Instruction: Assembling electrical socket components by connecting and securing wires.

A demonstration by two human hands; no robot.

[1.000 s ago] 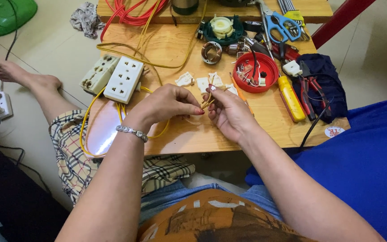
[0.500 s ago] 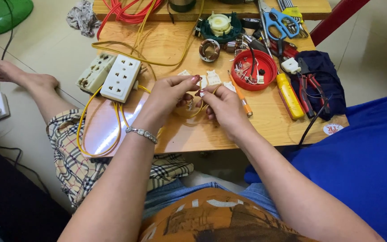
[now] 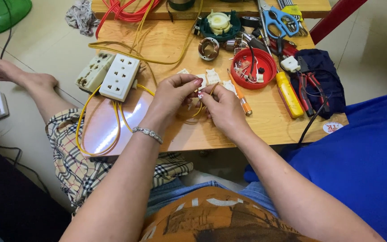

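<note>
Yellow wire (image 3: 199, 109) is pinched between the fingertips of the left hand (image 3: 172, 95) and right hand (image 3: 220, 107), both grips closed on it above the wooden tabletop (image 3: 166, 45), near small white plug parts (image 3: 212, 76).

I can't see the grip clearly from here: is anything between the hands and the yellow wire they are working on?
Nothing visible. The left hand and right hand already pinch the yellow wire between their fingers, above the wooden table.

Yellow wire (image 3: 96, 117) looped on the tan wooden table (image 3: 166, 45) by white socket blocks (image 3: 120, 77), red round tray (image 3: 253, 68), yellow-handled screwdriver (image 3: 290, 94), blue-handled scissors (image 3: 276, 18), red cable (image 3: 128, 11), and beige-black plaid cloth (image 3: 77, 157).
</note>
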